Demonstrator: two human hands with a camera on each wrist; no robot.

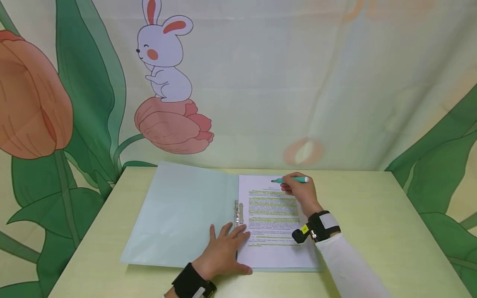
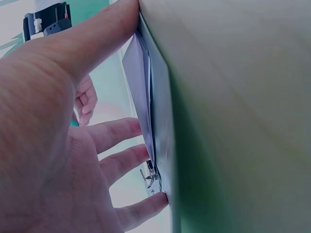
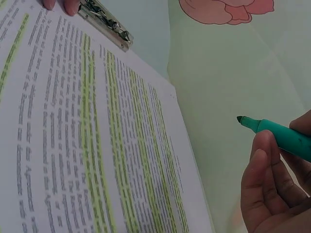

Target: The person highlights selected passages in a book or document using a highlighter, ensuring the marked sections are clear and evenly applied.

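Note:
My right hand (image 1: 300, 191) pinches an uncapped green marker (image 3: 285, 138) above the top of a printed page (image 1: 277, 256). Its dark tip points left, raised off the paper in the right wrist view. Several lines of text on the page carry yellow-green highlighting (image 3: 114, 145). The page lies in the right side of an open light-blue folder (image 1: 186, 211). My left hand (image 1: 223, 253) rests with spread fingers over the folder's spine and the page's lower left edge. In the left wrist view its thumb (image 2: 104, 31) lies at the folder's bottom edge.
A metal binder clip mechanism (image 1: 239, 212) sits on the folder's spine, just above the left fingertips. The folder lies on a pale yellow table (image 1: 372, 231). Behind the table hangs a backdrop (image 1: 253, 82) printed with a rabbit and tulips. Both wrists wear black camera straps (image 1: 324, 225).

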